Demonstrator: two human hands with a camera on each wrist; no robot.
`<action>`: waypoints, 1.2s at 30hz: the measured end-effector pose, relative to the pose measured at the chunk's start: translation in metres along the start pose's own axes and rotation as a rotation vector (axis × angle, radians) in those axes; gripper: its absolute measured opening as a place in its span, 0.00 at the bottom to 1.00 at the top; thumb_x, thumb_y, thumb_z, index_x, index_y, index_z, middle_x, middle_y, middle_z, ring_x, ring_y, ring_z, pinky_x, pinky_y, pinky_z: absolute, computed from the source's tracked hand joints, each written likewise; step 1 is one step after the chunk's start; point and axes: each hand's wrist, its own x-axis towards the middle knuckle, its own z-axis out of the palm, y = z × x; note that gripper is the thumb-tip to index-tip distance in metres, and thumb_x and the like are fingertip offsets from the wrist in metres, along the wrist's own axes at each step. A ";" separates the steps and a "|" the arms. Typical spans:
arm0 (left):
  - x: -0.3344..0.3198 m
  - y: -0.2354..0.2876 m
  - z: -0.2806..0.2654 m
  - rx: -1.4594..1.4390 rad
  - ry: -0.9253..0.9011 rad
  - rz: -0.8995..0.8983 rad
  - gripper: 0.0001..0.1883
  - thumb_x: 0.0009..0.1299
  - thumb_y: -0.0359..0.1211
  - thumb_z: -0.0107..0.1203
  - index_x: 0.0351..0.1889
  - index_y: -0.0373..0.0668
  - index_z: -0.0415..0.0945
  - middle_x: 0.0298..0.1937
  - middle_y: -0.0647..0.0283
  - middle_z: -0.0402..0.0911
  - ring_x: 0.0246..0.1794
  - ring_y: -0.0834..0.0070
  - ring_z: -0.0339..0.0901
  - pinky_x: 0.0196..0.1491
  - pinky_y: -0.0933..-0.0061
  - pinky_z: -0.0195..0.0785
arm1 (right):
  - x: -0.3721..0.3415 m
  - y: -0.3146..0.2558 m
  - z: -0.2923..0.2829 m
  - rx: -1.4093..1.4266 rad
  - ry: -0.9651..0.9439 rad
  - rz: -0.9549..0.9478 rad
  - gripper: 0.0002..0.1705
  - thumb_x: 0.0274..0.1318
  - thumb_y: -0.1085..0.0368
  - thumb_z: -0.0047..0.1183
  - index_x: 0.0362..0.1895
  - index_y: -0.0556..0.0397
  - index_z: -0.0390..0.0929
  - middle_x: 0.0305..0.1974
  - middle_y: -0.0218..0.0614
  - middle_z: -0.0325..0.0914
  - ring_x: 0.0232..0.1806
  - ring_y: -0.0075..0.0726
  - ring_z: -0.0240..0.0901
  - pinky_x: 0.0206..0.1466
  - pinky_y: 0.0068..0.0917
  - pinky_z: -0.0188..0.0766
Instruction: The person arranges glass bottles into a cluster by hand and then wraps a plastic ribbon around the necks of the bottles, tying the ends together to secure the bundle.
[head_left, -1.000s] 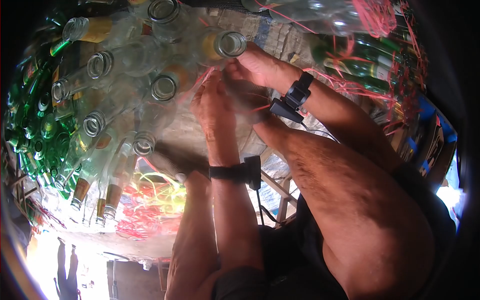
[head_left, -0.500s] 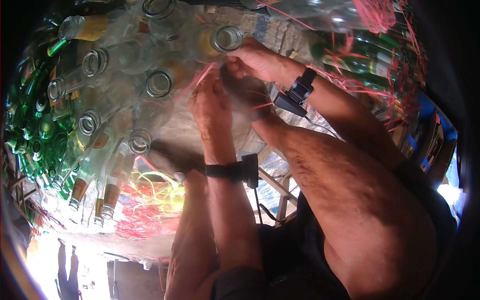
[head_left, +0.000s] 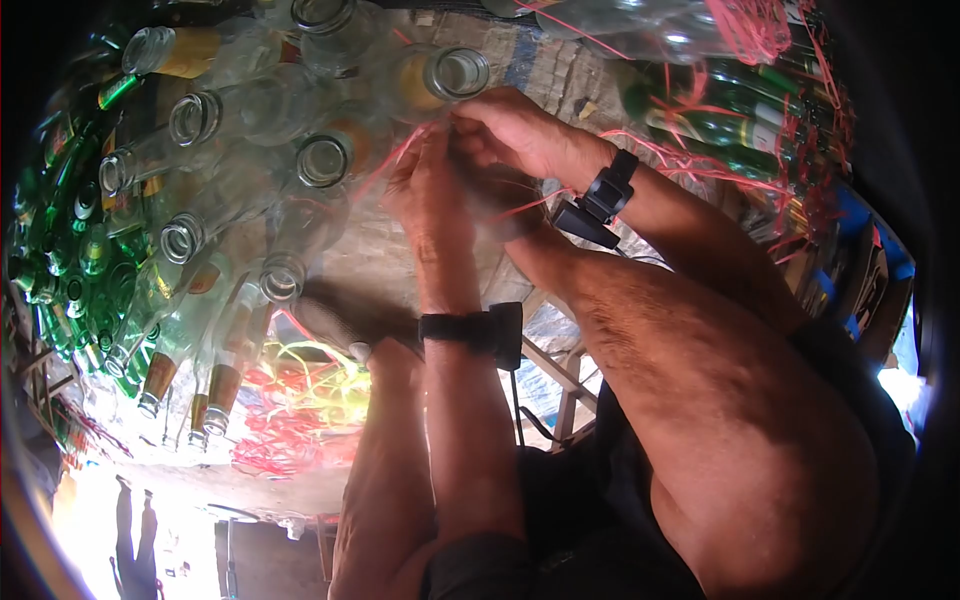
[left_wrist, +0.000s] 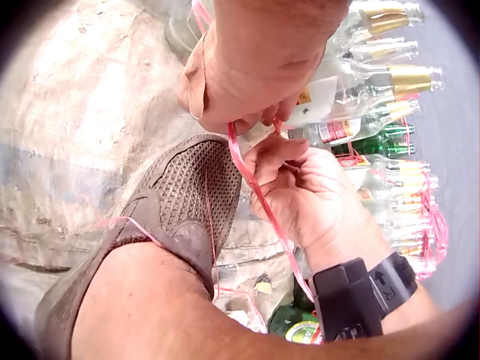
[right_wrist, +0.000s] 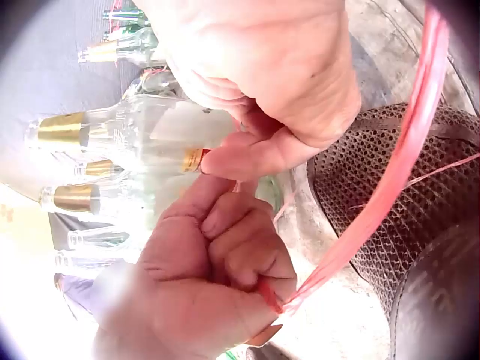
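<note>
Both hands meet close beside a group of clear glass bottles (head_left: pixel 270 105) in the head view. My left hand (head_left: pixel 432 200) has its fingers curled round pink plastic twine (right_wrist: pixel 411 150), which runs out of the fist in a flat strand in the right wrist view. Thumb and finger of my right hand (head_left: pixel 525 130) pinch a thin pink strand right at the left fingertips. Below the hands is a brown mesh shoe (left_wrist: pixel 191 180), worn on a foot, with a thin pink strand across it. The fingers partly hide where the strands meet.
Green bottles (head_left: pixel 95 255) crowd the far left. More green bottles (head_left: pixel 710 130) lie bound with pink twine at upper right. A tangle of pink and yellow twine (head_left: pixel 300 400) lies past the other shoe (head_left: pixel 350 318). A blue-edged crate (head_left: pixel 880 255) stands at the right.
The right hand moved up slightly and then came back down against the left fingertips. The left hand has barely shifted and keeps its hold on the twine. The bottles stand as before.
</note>
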 end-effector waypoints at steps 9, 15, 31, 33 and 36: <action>0.012 -0.012 0.001 -0.039 -0.057 0.015 0.12 0.75 0.31 0.57 0.29 0.34 0.81 0.23 0.57 0.83 0.19 0.73 0.77 0.26 0.74 0.71 | -0.003 0.009 0.000 -0.157 0.065 -0.127 0.15 0.74 0.56 0.52 0.35 0.51 0.77 0.24 0.25 0.71 0.25 0.21 0.70 0.27 0.21 0.69; 0.013 -0.009 -0.003 -0.071 -0.087 -0.047 0.11 0.74 0.32 0.56 0.31 0.34 0.80 0.23 0.57 0.82 0.19 0.71 0.77 0.25 0.74 0.71 | -0.001 0.012 -0.007 -0.095 0.017 -0.148 0.14 0.74 0.57 0.51 0.37 0.53 0.78 0.24 0.26 0.71 0.24 0.22 0.69 0.26 0.22 0.68; 0.016 -0.009 0.001 -0.147 -0.004 -0.082 0.06 0.72 0.29 0.59 0.38 0.35 0.78 0.27 0.59 0.81 0.23 0.70 0.79 0.24 0.69 0.75 | -0.004 0.002 -0.009 -0.243 0.010 -0.116 0.10 0.70 0.61 0.55 0.44 0.54 0.81 0.30 0.26 0.77 0.30 0.20 0.77 0.32 0.21 0.77; 0.013 -0.007 0.004 -0.153 0.015 -0.095 0.05 0.72 0.28 0.59 0.38 0.35 0.78 0.28 0.58 0.81 0.23 0.70 0.79 0.25 0.68 0.75 | -0.005 -0.001 -0.008 -0.259 0.011 -0.127 0.10 0.70 0.61 0.54 0.44 0.54 0.81 0.30 0.27 0.77 0.30 0.21 0.77 0.32 0.22 0.78; 0.016 -0.009 0.000 -0.135 -0.008 -0.071 0.05 0.72 0.27 0.60 0.39 0.34 0.78 0.29 0.57 0.82 0.25 0.68 0.79 0.28 0.66 0.77 | -0.004 -0.004 -0.006 -0.377 0.053 -0.196 0.11 0.70 0.61 0.53 0.42 0.55 0.81 0.30 0.28 0.78 0.30 0.22 0.78 0.31 0.22 0.78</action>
